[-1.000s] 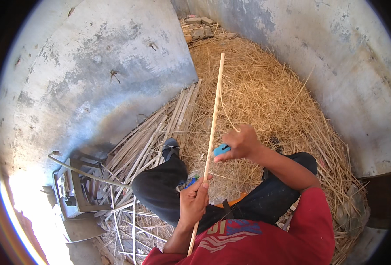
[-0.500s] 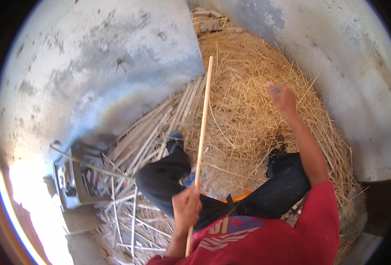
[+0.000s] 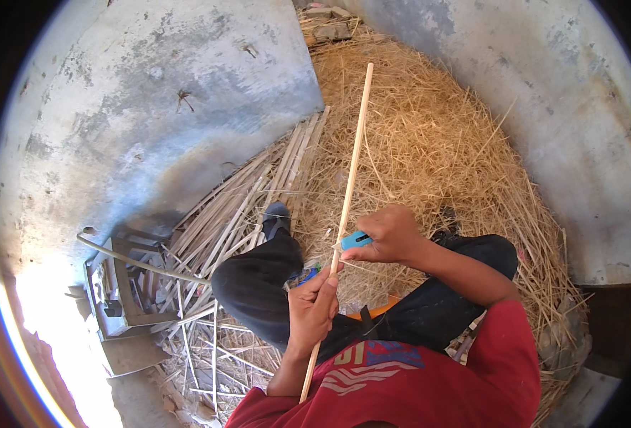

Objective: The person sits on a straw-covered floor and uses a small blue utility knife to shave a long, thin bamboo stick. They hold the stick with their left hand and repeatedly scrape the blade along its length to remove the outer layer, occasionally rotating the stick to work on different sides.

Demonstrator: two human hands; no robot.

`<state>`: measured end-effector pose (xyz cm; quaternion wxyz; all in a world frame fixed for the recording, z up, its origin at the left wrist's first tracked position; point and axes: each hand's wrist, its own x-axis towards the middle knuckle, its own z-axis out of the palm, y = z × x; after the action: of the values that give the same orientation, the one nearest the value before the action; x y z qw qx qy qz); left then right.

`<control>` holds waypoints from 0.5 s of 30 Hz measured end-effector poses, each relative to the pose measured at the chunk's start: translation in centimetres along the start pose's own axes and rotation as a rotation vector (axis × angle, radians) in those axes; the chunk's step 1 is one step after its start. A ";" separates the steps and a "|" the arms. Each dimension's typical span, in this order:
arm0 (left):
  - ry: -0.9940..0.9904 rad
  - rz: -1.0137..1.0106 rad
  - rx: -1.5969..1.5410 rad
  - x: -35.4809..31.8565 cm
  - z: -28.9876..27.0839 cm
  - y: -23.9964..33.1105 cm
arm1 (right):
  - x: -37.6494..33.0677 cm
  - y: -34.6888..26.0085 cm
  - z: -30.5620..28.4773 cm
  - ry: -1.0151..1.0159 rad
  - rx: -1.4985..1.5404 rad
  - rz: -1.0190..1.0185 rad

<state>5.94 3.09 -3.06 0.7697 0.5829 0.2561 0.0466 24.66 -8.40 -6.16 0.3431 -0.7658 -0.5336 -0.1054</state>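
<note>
My left hand (image 3: 312, 312) is closed round a long pale wooden stick (image 3: 359, 135), gripping its lower part. The stick slants up and a little to the right, its lower end near my red shirt. In my right hand (image 3: 392, 235) is a light-blue utility knife (image 3: 356, 240), my fingers closed on its handle. The knife's tip meets the stick just above my left hand; whether the blade bites into the wood is too small to tell.
Dry shavings (image 3: 429, 143) heap up ahead and to the right. Long wooden strips (image 3: 287, 164) lie on the left, beside a wooden frame (image 3: 119, 285). Grey walls (image 3: 158, 93) close in on both sides. My bent legs (image 3: 258, 278) flank the stick.
My right hand has come down and left from above the shavings, bringing the knife to the stick. The stick's upper end has shifted up and right; my left hand still grips it.
</note>
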 end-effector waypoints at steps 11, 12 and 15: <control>0.021 -0.014 0.106 0.5 0.8 0.6 | 1.2 4.7 0.2 0.111 -0.319 -0.194; 0.016 -0.010 0.124 0.4 0.9 0.8 | 0.6 9.1 1.3 0.131 -0.388 0.065; -0.145 -0.049 0.344 -3.5 -0.2 -1.5 | 0.5 17.3 -6.6 0.151 -0.251 0.837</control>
<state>2.48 1.52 -3.35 0.6758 0.7015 0.2184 -0.0586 41.57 -15.66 -8.14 0.2985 -0.9418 -0.1340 -0.0770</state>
